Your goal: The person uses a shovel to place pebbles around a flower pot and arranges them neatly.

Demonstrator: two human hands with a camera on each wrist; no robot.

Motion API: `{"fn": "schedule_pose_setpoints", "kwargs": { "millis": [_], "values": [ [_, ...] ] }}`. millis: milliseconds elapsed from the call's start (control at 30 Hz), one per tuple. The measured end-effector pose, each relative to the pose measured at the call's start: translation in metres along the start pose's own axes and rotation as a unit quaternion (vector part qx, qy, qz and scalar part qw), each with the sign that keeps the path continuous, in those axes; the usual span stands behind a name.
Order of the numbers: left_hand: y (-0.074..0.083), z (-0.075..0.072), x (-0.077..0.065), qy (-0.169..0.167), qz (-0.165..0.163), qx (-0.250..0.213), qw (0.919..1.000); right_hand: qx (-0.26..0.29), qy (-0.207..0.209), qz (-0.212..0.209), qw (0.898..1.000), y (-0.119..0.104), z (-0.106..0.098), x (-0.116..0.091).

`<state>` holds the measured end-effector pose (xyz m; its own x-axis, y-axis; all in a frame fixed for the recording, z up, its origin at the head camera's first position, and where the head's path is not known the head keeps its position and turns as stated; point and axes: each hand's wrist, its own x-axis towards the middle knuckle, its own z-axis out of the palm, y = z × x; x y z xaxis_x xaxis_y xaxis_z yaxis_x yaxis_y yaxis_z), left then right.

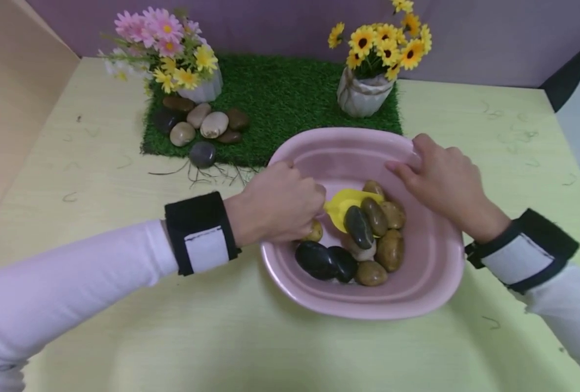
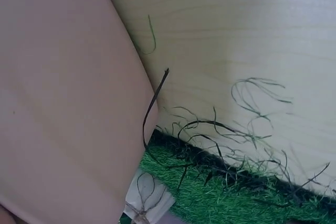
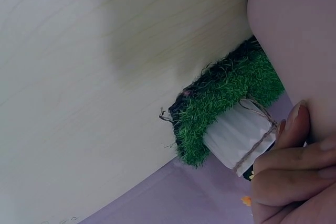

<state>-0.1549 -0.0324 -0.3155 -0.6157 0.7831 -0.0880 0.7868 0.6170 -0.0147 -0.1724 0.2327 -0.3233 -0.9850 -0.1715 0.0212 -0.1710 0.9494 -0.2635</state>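
Observation:
A pink plastic basin (image 1: pixel 358 307) stands on the table with several brown, black and pale stones in its bottom. My left hand (image 1: pixel 280 201) reaches over the basin's left side, curled round the handle end of a yellow toy shovel (image 1: pixel 337 211). On the shovel's blade lie a dark grey stone (image 1: pixel 359 227) and a brown stone (image 1: pixel 374 216). With my right hand (image 1: pixel 449 179) I grip the basin's far right rim, thumb inside. The right wrist view shows its fingers (image 3: pixel 294 182) bent against the basin's outer wall. The shovel's handle is hidden inside my left fist.
Behind the basin lies a green turf mat (image 1: pixel 280 92). On it stand a white pot (image 1: pixel 363 95) of yellow flowers and a pot (image 1: pixel 206 87) of pink and yellow flowers. Several stones (image 1: pixel 214 124) are heaped at the mat's left end, and loose fibres trail from its edge.

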Motion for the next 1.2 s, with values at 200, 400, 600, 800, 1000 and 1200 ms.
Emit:
{"fn": "schedule_pose_setpoints", "kwargs": {
  "millis": [200, 400, 600, 800, 1000, 1200],
  "values": [
    [0.003, 0.0, -0.002, 0.027, -0.016, 0.005, 0.9995, 0.002, -0.002, 0.002, 1.0, 0.0, 0.0, 0.0],
    [0.004, 0.0, -0.002, 0.023, -0.028, 0.009, 0.9993, -0.002, -0.001, 0.001, 1.0, -0.001, 0.001, 0.001],
    [0.006, 0.001, 0.005, -0.006, 0.034, 0.015, 0.9993, -0.001, -0.007, 0.011, 1.0, 0.0, 0.0, 0.001],
    [0.008, 0.005, 0.011, -0.009, 0.069, 0.03, 0.9971, -0.003, -0.005, 0.012, 1.0, 0.001, 0.001, 0.001],
    [0.008, 0.01, 0.009, -0.001, 0.083, 0.007, 0.9966, -0.004, -0.01, 0.009, 1.0, 0.002, 0.002, 0.0],
    [0.006, 0.005, 0.011, -0.032, 0.075, -0.02, 0.9965, -0.003, -0.001, 0.001, 1.0, 0.001, 0.001, 0.001]
  ]
}}
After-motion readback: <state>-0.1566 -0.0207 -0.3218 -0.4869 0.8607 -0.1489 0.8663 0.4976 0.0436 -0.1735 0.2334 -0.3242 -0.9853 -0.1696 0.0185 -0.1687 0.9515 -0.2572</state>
